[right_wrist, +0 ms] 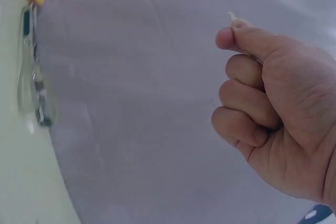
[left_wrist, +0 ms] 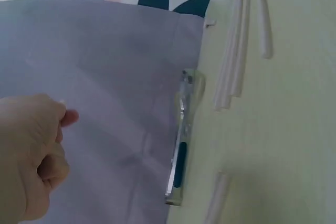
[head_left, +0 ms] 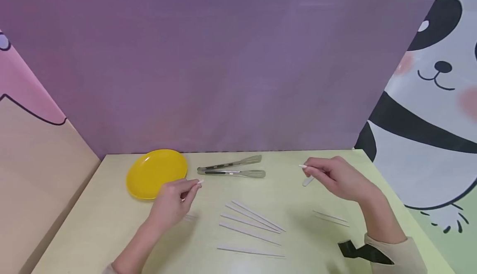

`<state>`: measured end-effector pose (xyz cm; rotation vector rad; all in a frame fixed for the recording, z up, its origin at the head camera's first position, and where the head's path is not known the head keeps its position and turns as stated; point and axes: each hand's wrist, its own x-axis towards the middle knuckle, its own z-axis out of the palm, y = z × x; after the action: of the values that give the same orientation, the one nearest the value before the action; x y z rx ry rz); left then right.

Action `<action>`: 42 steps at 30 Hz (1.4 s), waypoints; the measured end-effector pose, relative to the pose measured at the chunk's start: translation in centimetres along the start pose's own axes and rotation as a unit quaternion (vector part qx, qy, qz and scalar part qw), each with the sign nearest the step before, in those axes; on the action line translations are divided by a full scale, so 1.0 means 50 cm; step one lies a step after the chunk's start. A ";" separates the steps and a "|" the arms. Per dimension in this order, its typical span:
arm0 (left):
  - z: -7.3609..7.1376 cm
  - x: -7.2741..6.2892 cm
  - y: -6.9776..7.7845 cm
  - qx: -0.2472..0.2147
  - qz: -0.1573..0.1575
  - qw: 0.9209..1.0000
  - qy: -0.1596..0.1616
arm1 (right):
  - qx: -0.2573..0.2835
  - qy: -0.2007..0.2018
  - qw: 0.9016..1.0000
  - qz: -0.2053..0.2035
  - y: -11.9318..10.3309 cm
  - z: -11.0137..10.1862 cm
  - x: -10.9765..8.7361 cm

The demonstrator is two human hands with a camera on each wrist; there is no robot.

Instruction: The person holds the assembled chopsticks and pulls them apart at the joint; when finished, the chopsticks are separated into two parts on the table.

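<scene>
In the head view my left hand (head_left: pixel 172 199) is raised above the table near the yellow plate (head_left: pixel 141 174). Thumb and forefinger pinch a small white stick (head_left: pixel 200 181), mostly hidden by the fingers. My right hand (head_left: pixel 340 179), lifted at the right, pinches another small white stick (head_left: pixel 303 166). The right wrist view shows its tip (right_wrist: pixel 232 17) poking past the thumb, the other fingers curled. Between the hands, several white tapered chopsticks (head_left: pixel 249 234) lie loosely fanned on the table. How long the pinched sticks are is hidden.
Metal tongs (head_left: pixel 231 172) lie spread at the back, right of the plate. More thin white sticks (head_left: pixel 331 218) lie below the right hand, and a white stick end (head_left: pixel 308 181) shows under it. A purple backdrop (head_left: pixel 231 79) rises behind the table (head_left: pixel 208 261).
</scene>
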<state>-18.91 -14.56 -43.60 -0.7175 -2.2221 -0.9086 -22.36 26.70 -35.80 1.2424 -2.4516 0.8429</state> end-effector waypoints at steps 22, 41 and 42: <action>-0.092 -0.120 -0.104 0.030 0.026 0.972 -0.231 | -0.104 -0.016 0.989 0.103 0.069 0.029 -0.216; -0.052 -0.133 -0.138 0.064 -0.007 0.954 -0.292 | -0.099 -0.090 0.981 0.138 0.097 0.110 -0.266; -0.051 -0.133 -0.138 0.063 -0.008 0.955 -0.291 | -0.100 -0.091 0.981 0.137 0.097 0.111 -0.266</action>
<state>-18.32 -22.35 -49.75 -1.0052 -2.7677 -0.5993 -18.16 34.20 -48.32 0.9624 -2.8186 0.5468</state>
